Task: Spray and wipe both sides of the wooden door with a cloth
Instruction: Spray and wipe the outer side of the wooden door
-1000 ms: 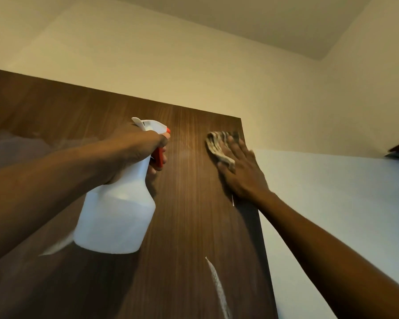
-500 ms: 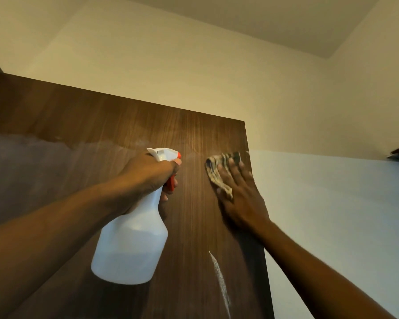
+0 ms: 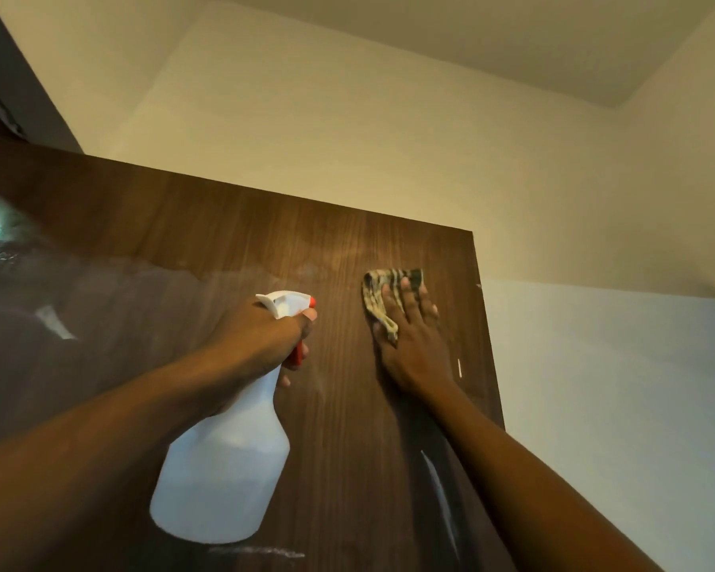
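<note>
Brown wood grain fills my view: the door stands upright, long axis vertical, with its free edge to my right. My left grip is curled round the neck of the white spray bottle, a finger on the red trigger. The bottle's long axis runs roughly upright and its nozzle points right, at the wood beside the cloth. My right grip lies flat with straight fingers, pressing the striped cloth onto the door near its top right corner. To wipe well, I judge I should mist lightly, press with the whole palm and stroke along the grain.
</note>
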Tool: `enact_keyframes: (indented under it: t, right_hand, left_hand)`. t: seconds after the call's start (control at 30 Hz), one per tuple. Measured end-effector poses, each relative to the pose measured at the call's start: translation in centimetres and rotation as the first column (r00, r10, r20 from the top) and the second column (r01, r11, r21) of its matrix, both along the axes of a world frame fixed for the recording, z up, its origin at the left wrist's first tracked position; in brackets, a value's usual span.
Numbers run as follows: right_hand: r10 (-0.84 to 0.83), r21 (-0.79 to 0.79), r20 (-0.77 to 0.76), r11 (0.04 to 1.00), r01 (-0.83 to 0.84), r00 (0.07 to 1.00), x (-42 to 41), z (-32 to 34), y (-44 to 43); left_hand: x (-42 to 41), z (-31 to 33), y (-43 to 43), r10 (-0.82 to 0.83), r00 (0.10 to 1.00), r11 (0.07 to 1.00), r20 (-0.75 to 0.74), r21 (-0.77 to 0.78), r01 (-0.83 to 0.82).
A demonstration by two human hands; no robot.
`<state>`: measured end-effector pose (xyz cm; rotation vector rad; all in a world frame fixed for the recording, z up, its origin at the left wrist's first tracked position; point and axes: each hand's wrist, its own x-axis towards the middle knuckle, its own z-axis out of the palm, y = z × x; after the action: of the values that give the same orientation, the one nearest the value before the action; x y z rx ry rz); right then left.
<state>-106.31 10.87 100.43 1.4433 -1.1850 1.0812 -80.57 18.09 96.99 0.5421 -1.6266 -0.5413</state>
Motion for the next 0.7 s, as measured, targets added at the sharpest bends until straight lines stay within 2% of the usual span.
enact_keyframes:
  t: [0.07,0.1,0.2,0.3,0.4,0.5,0.63,0.7]
  right_hand:
    - [0.014,0.014,-0.058,1.0,-0.013,0.998,-1.5,-3.7,0.5]
    - [0.009,0.004,-0.028,1.0,-0.009,1.0,-2.9,-5.2,0.8]
    - [-0.049,0.031,0.209,0.999,0.043,0.977,-5.3,-6.3,2.1]
    - [-0.047,0.053,0.342,0.998,0.03,0.939,-2.5,-3.5,2.0]
    - [-0.053,0.066,0.239,0.997,0.038,0.97,3.8,-0.3,1.0]
    - [-0.045,0.078,0.063,0.996,0.04,0.997,8.9,-0.5,0.7]
    - [-0.006,0.088,-0.181,0.996,0.022,0.984,7.0,-5.4,0.7]
    - [-0.027,0.044,-0.156,0.998,0.034,0.987,4.3,-6.1,0.5]
  left_hand:
    - [0.9,-0.7,-0.1,-0.01,1.0,1.0,0.003,0.016,0.01]
    - [1.0,-1.1,-0.2,0.013,1.0,1.0,0.004,0.001,-0.013]
    - [1.8,-2.4,-0.2,0.126,0.992,0.99,-0.015,-0.066,-0.126]
    - [2.9,-2.3,-0.5,0.14,0.983,0.99,-0.115,0.034,-0.137]
    - [4.1,-1.7,-0.6,0.142,0.979,0.989,-0.145,0.054,-0.136]
    - [5.3,-1.3,-0.3,0.128,0.98,0.991,-0.155,0.046,-0.122]
    - [6.7,-1.8,-0.2,0.136,0.981,0.991,-0.14,0.016,-0.135]
    - [7.2,-1.9,-0.2,0.161,0.977,0.987,-0.141,-0.003,-0.163]
